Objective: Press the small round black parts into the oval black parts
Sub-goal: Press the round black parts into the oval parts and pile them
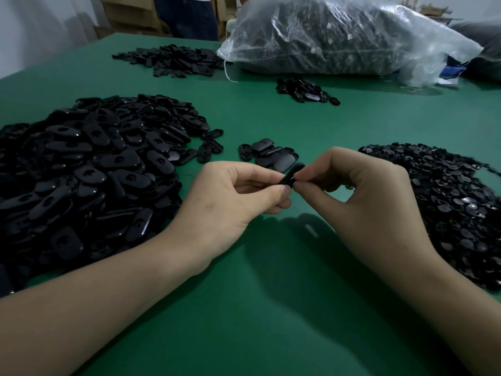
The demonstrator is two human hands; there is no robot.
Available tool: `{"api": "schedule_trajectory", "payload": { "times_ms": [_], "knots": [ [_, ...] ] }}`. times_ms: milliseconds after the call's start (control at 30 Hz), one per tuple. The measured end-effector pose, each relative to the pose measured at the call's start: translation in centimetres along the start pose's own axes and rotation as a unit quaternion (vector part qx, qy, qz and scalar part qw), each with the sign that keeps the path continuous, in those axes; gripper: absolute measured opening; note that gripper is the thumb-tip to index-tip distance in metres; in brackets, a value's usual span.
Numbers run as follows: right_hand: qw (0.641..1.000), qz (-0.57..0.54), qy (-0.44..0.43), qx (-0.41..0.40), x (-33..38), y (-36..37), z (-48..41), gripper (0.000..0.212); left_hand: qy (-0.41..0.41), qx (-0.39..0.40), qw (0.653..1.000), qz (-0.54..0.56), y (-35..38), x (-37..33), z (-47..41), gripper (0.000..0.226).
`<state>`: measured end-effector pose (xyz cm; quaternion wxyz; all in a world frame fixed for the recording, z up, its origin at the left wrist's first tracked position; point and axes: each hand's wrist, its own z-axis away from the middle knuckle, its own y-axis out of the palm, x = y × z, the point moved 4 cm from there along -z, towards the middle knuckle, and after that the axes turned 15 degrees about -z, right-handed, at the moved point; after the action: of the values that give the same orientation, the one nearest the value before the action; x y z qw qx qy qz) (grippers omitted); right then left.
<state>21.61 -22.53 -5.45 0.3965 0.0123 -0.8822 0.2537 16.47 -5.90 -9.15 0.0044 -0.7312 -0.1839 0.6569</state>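
Above the green table (271, 308), my left hand (233, 196) pinches one oval black part (292, 173) edge-on between thumb and fingers. My right hand (360, 188) meets it from the right, thumb and forefinger pressed against the same part; any small round part between them is hidden. A big heap of oval black parts (89, 169) lies at the left. A heap of small round black parts (455, 202) lies at the right. A small cluster of oval parts (268, 156) rests just behind my hands.
At the back stand a large clear plastic bag of dark parts (347, 36), a flat pile of black pieces (173, 59) and a small pile of oval parts (306, 90). A person (187, 14) stands beyond the far edge, beside cardboard boxes (127, 17).
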Motion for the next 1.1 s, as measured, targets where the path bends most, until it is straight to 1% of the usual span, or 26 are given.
{"api": "schedule_trajectory", "payload": {
  "times_ms": [367,500,867,933,1000,1067,1100],
  "knots": [
    [0.997,0.057,-0.05,-0.01,0.5,0.0,0.2,0.008,-0.019,0.023,1.0,0.007,0.0,-0.1,-0.1,0.008],
    [0.996,0.063,-0.064,0.002,0.7,0.2,0.2,0.009,-0.019,0.023,0.999,0.018,-0.1,-0.1,0.0,0.006],
    [0.998,0.024,-0.034,0.038,0.4,0.2,0.0,0.017,-0.017,0.003,1.0,0.023,-0.3,0.0,-0.2,0.009],
    [0.999,-0.009,-0.019,0.028,0.4,0.1,0.0,0.019,-0.001,-0.002,1.0,0.011,-0.3,-0.1,-0.2,0.008],
    [0.993,-0.112,0.043,0.008,-0.1,-0.1,0.0,0.022,0.017,-0.014,1.0,0.004,-0.3,-0.2,-0.1,0.004],
    [0.964,-0.231,0.129,-0.013,-0.7,0.0,0.0,0.024,0.036,-0.029,0.999,0.001,-0.2,-0.3,0.0,0.003],
    [0.95,-0.264,0.165,-0.018,-1.0,0.2,0.0,0.021,0.045,-0.034,0.998,-0.002,-0.2,-0.4,0.0,0.003]
  ]
}}
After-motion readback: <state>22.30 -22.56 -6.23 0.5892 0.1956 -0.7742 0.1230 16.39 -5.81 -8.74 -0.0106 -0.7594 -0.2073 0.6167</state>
